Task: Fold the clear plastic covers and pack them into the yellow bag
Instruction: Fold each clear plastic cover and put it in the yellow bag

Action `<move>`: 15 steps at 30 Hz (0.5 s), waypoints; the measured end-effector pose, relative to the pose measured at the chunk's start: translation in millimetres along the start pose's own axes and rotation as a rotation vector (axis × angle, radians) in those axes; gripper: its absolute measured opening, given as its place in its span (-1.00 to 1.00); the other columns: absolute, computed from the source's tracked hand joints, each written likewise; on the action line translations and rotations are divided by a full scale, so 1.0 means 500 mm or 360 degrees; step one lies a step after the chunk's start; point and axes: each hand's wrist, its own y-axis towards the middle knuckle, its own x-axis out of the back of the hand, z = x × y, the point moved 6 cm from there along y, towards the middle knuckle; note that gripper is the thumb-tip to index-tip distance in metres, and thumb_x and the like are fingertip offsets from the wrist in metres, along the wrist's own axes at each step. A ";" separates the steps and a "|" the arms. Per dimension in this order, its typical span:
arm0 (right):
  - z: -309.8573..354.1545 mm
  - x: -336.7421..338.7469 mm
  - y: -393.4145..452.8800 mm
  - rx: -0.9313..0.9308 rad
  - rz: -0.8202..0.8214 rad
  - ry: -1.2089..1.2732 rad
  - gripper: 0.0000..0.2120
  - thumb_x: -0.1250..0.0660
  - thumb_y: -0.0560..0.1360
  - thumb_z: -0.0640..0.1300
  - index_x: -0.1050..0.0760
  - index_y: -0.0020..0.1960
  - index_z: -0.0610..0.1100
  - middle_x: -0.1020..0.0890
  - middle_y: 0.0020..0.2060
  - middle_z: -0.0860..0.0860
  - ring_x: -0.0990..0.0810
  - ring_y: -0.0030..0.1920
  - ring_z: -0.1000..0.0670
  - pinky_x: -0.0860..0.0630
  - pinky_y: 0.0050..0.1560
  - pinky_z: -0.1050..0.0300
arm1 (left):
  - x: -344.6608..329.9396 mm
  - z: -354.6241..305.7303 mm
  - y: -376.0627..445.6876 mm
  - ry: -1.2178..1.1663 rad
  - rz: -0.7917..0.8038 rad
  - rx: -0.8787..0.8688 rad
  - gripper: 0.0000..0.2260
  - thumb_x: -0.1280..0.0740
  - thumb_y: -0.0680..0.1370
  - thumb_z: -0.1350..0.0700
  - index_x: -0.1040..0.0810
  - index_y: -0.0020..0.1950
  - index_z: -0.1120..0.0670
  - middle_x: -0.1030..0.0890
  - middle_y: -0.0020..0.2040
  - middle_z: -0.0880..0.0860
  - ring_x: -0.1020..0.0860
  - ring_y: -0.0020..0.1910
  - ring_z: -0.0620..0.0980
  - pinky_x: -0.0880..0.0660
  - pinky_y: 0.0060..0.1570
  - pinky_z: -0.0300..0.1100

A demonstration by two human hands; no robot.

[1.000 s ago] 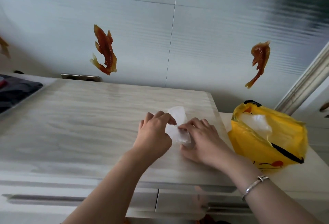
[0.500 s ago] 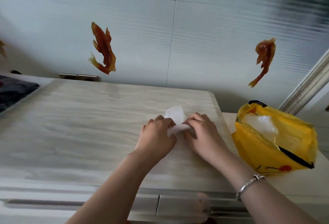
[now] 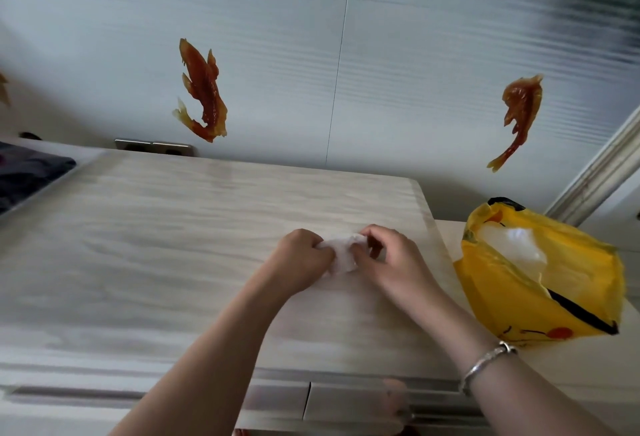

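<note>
A small, folded clear plastic cover (image 3: 341,253) lies bunched on the pale wood-grain cabinet top (image 3: 173,245), near its right edge. My left hand (image 3: 299,262) pinches the cover's left side and my right hand (image 3: 391,262) pinches its right side; both hide most of it. To the right, on a lower surface, the yellow bag (image 3: 540,283) stands open, with whitish clear plastic (image 3: 516,248) showing in its mouth. A silver bracelet (image 3: 488,364) circles my right wrist.
A pale tiled wall with two orange fish stickers (image 3: 202,92) (image 3: 519,113) rises behind the cabinet. Dark cloth (image 3: 24,172) lies at the far left. A wall socket (image 3: 154,148) sits behind the cabinet's back edge. Drawer fronts (image 3: 346,404) run along the cabinet's near side.
The cover has shrunk from a spread sheet with a flap sticking up to a compact wad between my fingers. Both hands have closed in on it; the bag has not moved.
</note>
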 end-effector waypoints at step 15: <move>-0.003 -0.023 0.024 -0.0337 -0.0219 -0.0124 -0.76 -0.27 0.47 -0.22 -0.28 0.07 -0.10 -0.53 -0.08 -0.05 -0.56 -0.10 -0.15 -0.50 -0.05 -0.08 | 0.007 -0.063 -0.011 0.0491 -0.0692 -0.0669 -0.86 -0.29 0.52 0.14 -0.49 0.07 0.02 -0.50 0.01 -0.04 -0.42 0.04 0.06 -0.35 0.07 -0.09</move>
